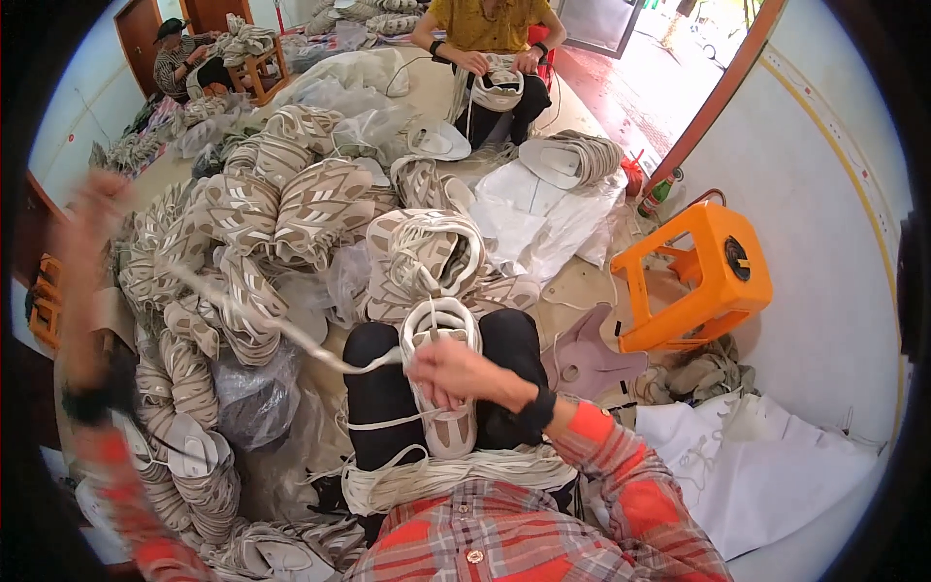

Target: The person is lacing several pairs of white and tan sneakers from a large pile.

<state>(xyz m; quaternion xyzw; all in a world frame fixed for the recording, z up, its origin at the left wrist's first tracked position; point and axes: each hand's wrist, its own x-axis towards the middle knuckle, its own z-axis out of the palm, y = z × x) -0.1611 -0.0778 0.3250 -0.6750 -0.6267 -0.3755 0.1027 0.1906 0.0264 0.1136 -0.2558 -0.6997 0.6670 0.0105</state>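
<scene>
A white and beige shoe upper [451, 433] rests on my lap between my black-clad knees, its collar pointing away from me. My right hand [454, 373] is closed over its lacing area, gripping the upper. Its fingertips are partly hidden. A long white shoelace [325, 356] runs from the upper, beside my right hand, out to the left and up; its far end is blurred. Raised at the far left, my left hand [97, 209] is smeared by motion, so its fingers and any hold on the lace cannot be made out. A bundle of white laces [427, 485] lies across my lap.
Stacked shoe uppers [242, 209] crowd the floor left and ahead. An orange stool [693, 276] lies tipped at the right, near a green bottle [658, 197] and white sheeting [756, 475]. Ahead, a seated person [493, 58] handles another upper; one more sits at the far left.
</scene>
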